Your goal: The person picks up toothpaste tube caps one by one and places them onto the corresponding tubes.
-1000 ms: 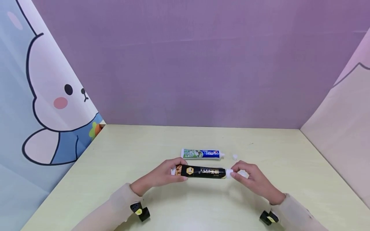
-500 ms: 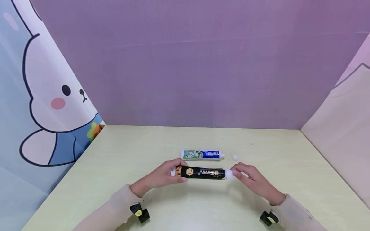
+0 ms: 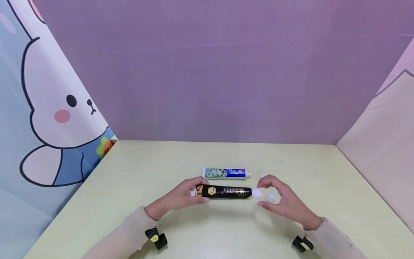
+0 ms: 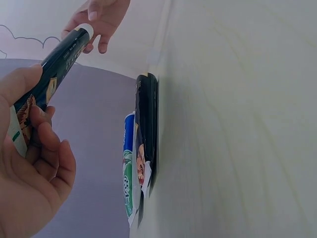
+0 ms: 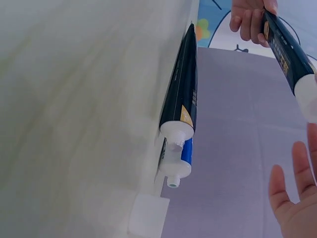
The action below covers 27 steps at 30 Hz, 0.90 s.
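My left hand (image 3: 179,196) grips a black toothpaste tube (image 3: 223,192) near its crimped end, holding it above the table. A white cap (image 3: 256,193) sits on the tube's right end. Around that cap, thumb and fingers of my right hand (image 3: 288,201) stand apart, pinching nothing. Farther back lies a blue-and-green toothpaste tube (image 3: 224,173); the right wrist view shows its bare nozzle (image 5: 173,182). Also on the table is a second black tube (image 5: 179,89), uncapped, which the held tube seems to hide in the head view.
A loose white cap (image 3: 271,196) lies on the table beyond my right hand's thumb gap. Another small white cap (image 3: 262,175) is mostly covered by the fingers. A purple cloth (image 3: 220,72) rises behind the pale table (image 3: 155,158), with printed cloths at both sides.
My right thumb and fingers have spread away from the held tube's cap, which they were touching. The held tube has barely moved. The head view has shifted slightly.
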Available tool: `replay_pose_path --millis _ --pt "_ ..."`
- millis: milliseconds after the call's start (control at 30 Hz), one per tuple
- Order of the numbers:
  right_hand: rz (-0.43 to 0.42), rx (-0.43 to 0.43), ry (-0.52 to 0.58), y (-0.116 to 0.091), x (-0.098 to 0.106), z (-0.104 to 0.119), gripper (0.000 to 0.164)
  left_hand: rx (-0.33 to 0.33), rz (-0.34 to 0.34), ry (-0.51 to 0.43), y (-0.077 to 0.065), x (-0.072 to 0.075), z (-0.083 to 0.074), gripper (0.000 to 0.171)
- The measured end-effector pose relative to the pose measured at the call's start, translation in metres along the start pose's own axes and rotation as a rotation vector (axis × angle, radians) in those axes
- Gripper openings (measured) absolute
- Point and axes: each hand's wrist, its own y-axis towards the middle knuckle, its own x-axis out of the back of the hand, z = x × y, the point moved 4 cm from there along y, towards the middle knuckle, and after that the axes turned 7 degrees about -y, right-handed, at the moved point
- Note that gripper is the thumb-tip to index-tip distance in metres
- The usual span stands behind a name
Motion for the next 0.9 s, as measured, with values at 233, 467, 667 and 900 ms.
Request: replay_pose_path --millis 233,467,667,900 --pt "-0.002 0.007 -0.012 0.0027 -0.0008 0.0033 0.045 0.008 -0.004 -0.009 0.0006 0.0002 -0.0005 0.029" --pt "-0.027 0.012 -0.015 0.0020 -0.0010 0.0041 0.045 0.006 -0.003 -0.010 0.0000 0.0005 -0.0008 0.029" --pt "-0.037 0.025 -0.014 0.0020 -0.0018 0.0009 0.045 0.012 -0.004 -0.012 -0.0013 0.0025 -0.0022 0.029" --pt "-0.036 0.022 -0.008 0.0022 -0.0009 0.0006 0.042 0.012 -0.002 -0.015 -0.0020 0.0023 -0.0021 0.029"
